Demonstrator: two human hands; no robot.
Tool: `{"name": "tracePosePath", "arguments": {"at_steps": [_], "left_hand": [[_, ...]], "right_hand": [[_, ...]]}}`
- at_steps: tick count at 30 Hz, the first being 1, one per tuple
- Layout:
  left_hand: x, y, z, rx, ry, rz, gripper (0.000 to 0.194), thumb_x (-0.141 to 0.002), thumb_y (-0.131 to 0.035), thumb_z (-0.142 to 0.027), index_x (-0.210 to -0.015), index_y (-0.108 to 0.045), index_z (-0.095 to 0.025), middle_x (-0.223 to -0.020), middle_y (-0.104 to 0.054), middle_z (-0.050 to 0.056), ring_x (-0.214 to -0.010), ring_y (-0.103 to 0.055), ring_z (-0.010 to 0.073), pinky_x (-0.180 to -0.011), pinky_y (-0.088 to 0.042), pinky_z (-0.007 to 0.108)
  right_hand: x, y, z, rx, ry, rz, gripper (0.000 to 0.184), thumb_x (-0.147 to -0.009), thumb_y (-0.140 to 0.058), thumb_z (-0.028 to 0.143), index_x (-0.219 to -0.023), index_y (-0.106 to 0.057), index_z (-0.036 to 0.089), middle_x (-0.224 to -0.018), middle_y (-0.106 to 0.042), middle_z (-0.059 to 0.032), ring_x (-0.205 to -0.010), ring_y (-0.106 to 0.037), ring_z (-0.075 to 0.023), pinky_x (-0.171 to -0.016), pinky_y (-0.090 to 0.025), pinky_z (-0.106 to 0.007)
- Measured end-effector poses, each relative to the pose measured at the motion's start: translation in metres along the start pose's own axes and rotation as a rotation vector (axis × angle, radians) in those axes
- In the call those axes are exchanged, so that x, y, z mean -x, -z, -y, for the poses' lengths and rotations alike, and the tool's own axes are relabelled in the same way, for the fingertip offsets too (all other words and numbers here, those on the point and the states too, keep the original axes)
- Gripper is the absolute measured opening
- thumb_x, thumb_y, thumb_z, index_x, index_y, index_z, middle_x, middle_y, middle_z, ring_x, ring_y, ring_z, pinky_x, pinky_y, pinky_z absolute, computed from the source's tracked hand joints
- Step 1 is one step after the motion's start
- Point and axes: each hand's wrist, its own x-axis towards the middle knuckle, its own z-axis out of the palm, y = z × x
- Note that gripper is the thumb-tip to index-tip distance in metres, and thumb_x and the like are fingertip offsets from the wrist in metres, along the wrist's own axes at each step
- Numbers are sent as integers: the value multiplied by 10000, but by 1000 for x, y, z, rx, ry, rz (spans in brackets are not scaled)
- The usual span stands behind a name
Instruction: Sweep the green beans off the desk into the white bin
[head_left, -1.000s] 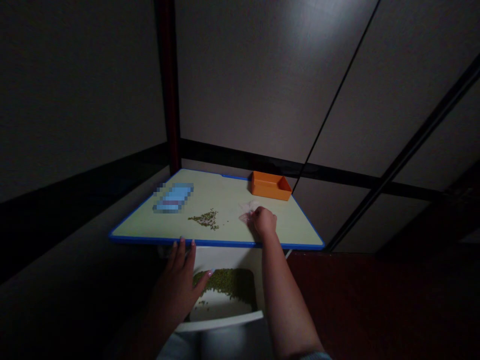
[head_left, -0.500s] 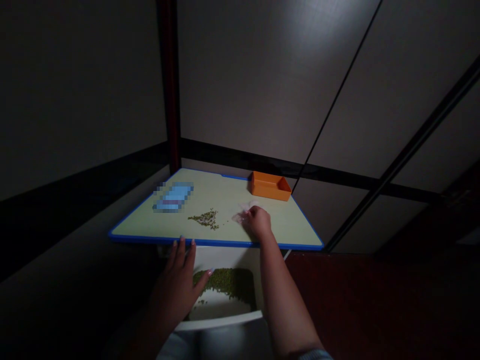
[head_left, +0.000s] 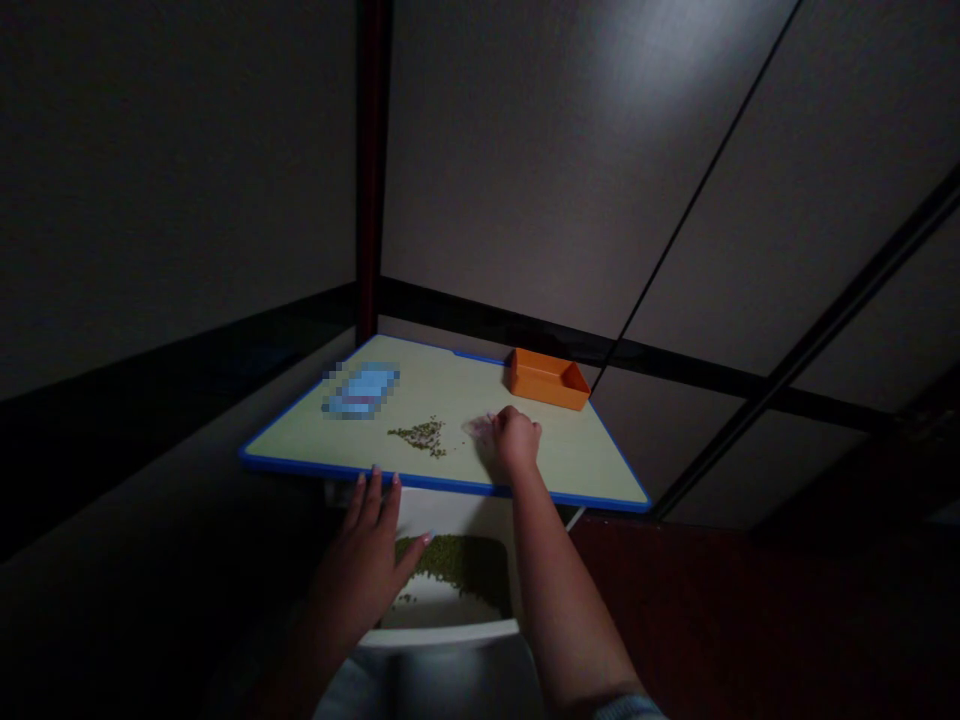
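Observation:
My right hand (head_left: 516, 438) is closed, fingers pinched, on a crumpled clear plastic bag (head_left: 475, 430) that lies on the pale tabletop (head_left: 442, 385). What the bag holds is too dim to make out. To its left a loose patch of small green grains (head_left: 426, 437) is spread on the table. My left hand (head_left: 371, 555) is open, fingers spread, its fingertips at the table's blue front edge. Its thumb reaches over a white drawer or bin (head_left: 446, 634) below the table, where many more green grains (head_left: 465, 560) lie.
An orange open box (head_left: 550, 384) stands at the table's back right corner. A blurred-out bluish rectangle (head_left: 364, 388) lies at the left. Grey panels (head_left: 525, 180) rise close behind and to the left of the table. The dark red floor (head_left: 712, 610) shows at right.
The view has shifted slightly, so the table appears a little further right. My right hand has turned a bit over the plastic bag, and less of the bag shows. My left hand keeps its place.

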Motion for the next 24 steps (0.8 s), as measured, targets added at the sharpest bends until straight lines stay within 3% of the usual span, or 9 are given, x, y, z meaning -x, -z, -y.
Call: {"name": "tracePosePath", "arguments": {"at_steps": [5, 10, 15, 24], "left_hand": [[0, 0, 0, -2, -1, 15, 786, -775, -438, -576, -1365, -371, -62, -1499, -292, 237, -1409, -229, 365, -1063, -373, 470], [1, -1, 1, -2, -8, -22, 769, -776, -459, -549, -1366, -371, -64, -1495, -297, 233, -1408, -226, 365, -1066, -370, 489], [1, -3, 2, 3, -14, -15, 786, -773, -469, -556, -1377, -354, -67, -1498, -290, 228, -1408, -220, 365, -1067, -372, 491], [1, -4, 4, -5, -16, 4, 771, -788, -430, -553, -1368, -363, -50, -1495, -285, 247, -1407, -216, 377, -1056, -379, 497]], "right_hand": [[14, -1, 28, -159, 257, 130, 176, -901, -510, 302, -895, -650, 195, -871, -723, -36, -788, -618, -147, -711, -339, -243], [21, -16, 51, -118, 377, 132, 227, -923, -476, 354, -902, -643, 203, -855, -723, -38, -789, -625, -156, -711, -331, -251], [17, -23, 54, -1, 384, 102, 228, -920, -475, 358, -922, -634, 196, -877, -714, -64, -847, -625, -189, -772, -324, -295], [8, -12, 39, 97, 334, 87, 234, -926, -456, 347, -956, -642, 207, -889, -689, -91, -922, -595, -214, -795, -307, -323]]}}
